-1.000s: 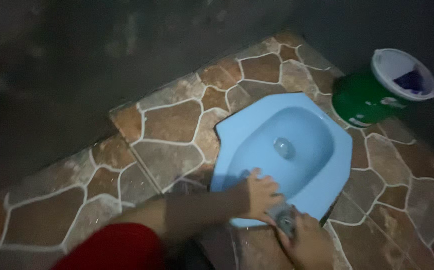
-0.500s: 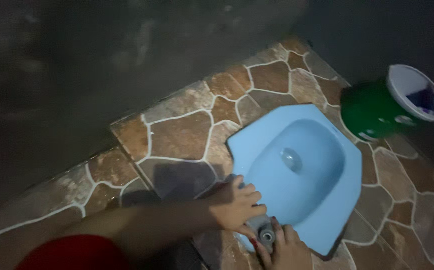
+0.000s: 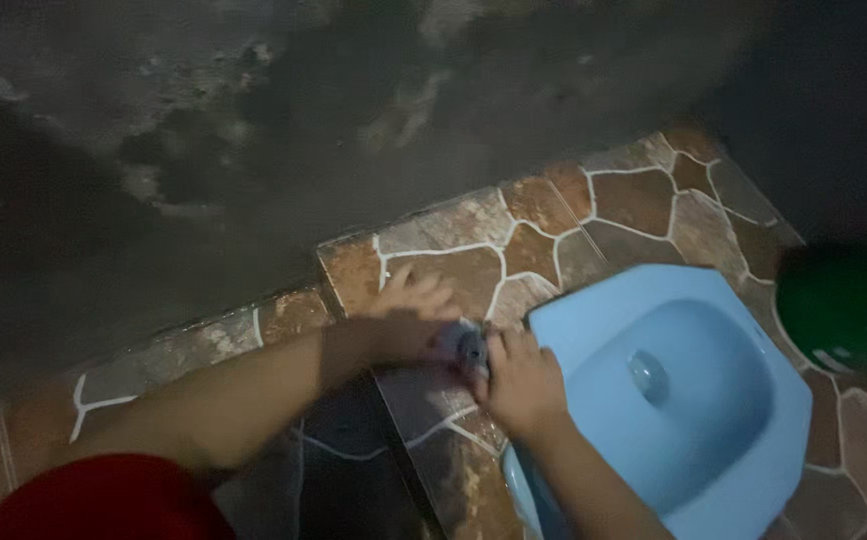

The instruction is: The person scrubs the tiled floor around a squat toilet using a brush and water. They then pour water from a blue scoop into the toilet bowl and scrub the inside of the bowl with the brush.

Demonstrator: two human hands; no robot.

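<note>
Two hands close on a small grey scrubber at the left rim of a blue squat pan.

The left hand (image 3: 408, 315) and right hand (image 3: 518, 380) meet over the grey scrubber (image 3: 465, 348), which sits on the stone-pattern floor (image 3: 643, 200) just beside the near-left edge of the squat pan (image 3: 713, 400); both grips curl around it, fingers pressed in, though dim light hides the exact pinch. The floor looks damp, so the scrubber may slip from the fingers and slide into the bowl. A green bucket (image 3: 838, 305) lies tipped on its side at the far right, well apart, so a wide sweep of the arm could still send it rolling.
</note>
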